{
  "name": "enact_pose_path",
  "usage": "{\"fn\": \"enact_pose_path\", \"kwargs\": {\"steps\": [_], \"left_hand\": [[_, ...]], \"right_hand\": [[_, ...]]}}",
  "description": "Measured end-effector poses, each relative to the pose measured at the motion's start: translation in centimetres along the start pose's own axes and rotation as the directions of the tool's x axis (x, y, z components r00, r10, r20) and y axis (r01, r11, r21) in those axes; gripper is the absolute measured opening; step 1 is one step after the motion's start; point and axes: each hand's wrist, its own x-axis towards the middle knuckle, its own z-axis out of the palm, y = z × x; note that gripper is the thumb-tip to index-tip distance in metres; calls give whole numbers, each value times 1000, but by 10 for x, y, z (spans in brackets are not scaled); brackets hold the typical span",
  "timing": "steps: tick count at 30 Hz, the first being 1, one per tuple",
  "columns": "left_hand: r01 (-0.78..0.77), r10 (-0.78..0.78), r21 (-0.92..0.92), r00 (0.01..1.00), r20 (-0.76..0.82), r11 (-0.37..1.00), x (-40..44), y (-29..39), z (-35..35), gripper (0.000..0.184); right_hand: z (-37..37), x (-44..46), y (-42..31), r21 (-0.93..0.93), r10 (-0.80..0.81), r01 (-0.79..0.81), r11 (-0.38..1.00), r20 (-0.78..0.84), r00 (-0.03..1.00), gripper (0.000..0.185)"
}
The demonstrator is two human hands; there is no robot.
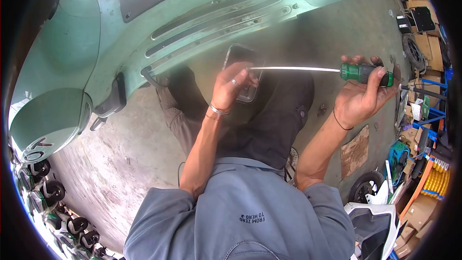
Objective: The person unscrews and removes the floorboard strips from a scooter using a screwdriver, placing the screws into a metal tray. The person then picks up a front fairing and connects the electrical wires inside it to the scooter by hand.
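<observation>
My right hand (363,96) is wrapped round the green and black handle of a screwdriver (353,73), palm up. Its long thin metal shaft runs level to the left. At the far end, my left hand (232,85) is closed in a pinch at the tip; whether a small screw is between the fingers cannot be made out. Just behind the left hand, low on the floor, is a clear rectangular tray (246,97). Above both hands spreads the mint-green scooter body (202,29), with its slotted footboard (216,17).
A black bracket-like part (115,97) juts from the scooter at left. Several scooters (50,190) line the lower left. At right stand shelves (418,175) with boxes, a wheel (365,186) and a white panel (373,212). A brown cardboard piece (354,150) lies on the floor.
</observation>
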Motion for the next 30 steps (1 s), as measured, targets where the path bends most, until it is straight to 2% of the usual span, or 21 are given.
{"fn": "enact_pose_path", "kwargs": {"steps": [2, 6, 8, 9, 11, 12, 15, 17, 18, 19, 21, 23, 25, 27, 28, 29, 30], "left_hand": [[-40, 40, 17, 999, 0, 999, 1, 2, 1, 29], [-42, 42, 84, 999, 11, 996, 1, 10, -5, 27], [-108, 97, 367, 994, 48, 924, 1, 19, -3, 25], [-111, 100, 364, 994, 51, 925, 3, 25, -1, 25], [-120, 133, 437, 991, 0, 891, 7, 36, 4, 22], [-156, 170, 509, 985, 19, 846, 13, 38, 3, 21], [-269, 251, 567, 962, 111, 779, 33, 41, 12, 23], [-281, 256, 544, 959, 122, 791, 47, 45, 24, 23], [-318, 312, 618, 942, 122, 719, 57, 47, 30, 22], [-348, 364, 686, 922, 128, 639, 68, 48, 36, 21], [-376, 426, 704, 897, 115, 602, 97, 48, 42, 20], [-382, 499, 805, 857, 125, 455, 123, 53, 50, 22], [-395, 508, 803, 850, 136, 446, 145, 48, 50, 24], [-518, 615, 851, 697, 368, 79, 157, 47, 50, 23], [-461, 602, 878, 740, 300, 128, 158, 43, 51, 23], [-462, 608, 878, 735, 300, 126, 161, 42, 51, 23], [-418, 584, 883, 779, 227, 214, 161, 39, 51, 23]], "right_hand": [[3, 0, 2, -10, -6, 6, 1000, -37, 999, 56], [6, -2, 4, -31, 2, -3, 1000, -36, 999, 56], [10, -2, -6, -107, 0, 2, 994, 13, 1000, 57], [10, 2, -12, -108, -5, 6, 994, 14, 1000, 57], [6, 12, -27, -299, 101, -54, 953, 145, 984, 60], [5, 17, -33, -298, 90, -43, 953, 145, 985, 60], [9, 33, -51, -378, 149, -53, 924, 230, 962, 63], [18, 45, -62, -343, 74, 41, 938, 314, 947, 64], [25, 50, -64, -346, -10, 139, 928, 350, 937, 63], [35, 54, -66, -344, -17, 147, 927, 353, 936, 63], [55, 60, -66, -280, -163, 328, 902, 482, 861, 64], [62, 71, -56, -298, -207, 401, 866, 517, 831, 58], [77, 76, -54, -287, -213, 448, 847, 589, 780, 57], [95, 69, -51, -315, -272, 521, 793, 583, 766, 50], [99, 69, -49, -328, -298, 552, 766, 580, 758, 47], [102, 69, -47, -342, -324, 582, 738, 578, 749, 44], [103, 71, -45, -368, -270, 567, 737, 608, 747, 50]]}}
